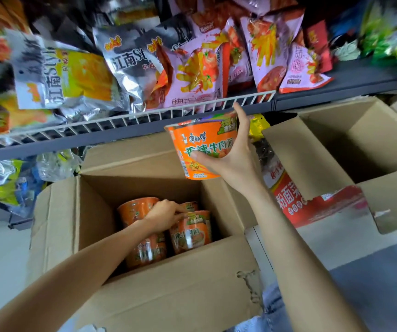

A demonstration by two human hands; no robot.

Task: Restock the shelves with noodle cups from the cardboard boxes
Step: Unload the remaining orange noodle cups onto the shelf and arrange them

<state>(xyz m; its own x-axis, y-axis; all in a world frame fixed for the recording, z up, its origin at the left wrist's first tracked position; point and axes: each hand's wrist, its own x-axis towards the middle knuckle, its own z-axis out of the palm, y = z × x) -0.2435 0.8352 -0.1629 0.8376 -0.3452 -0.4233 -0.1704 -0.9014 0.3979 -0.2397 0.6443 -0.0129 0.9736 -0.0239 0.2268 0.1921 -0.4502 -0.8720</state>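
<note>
Head view: right hand grasps one noodle cup, tilted, just below the shelf rail and above the open cardboard box. Left hand reaches down into the box, fingers closing on the rim of a packed cup; full grip cannot be confirmed.

Light: bright, even, soft; source was out of frame.
Shadows: deep inside the open box; dark under the shelf.
Glare: sheen on silver snack bags and the cups in the box.
Blur: motion smear at top and left edges; held cup was sharp.
Distortion: wide-angle, shelf rail bowed and slanted.
</note>
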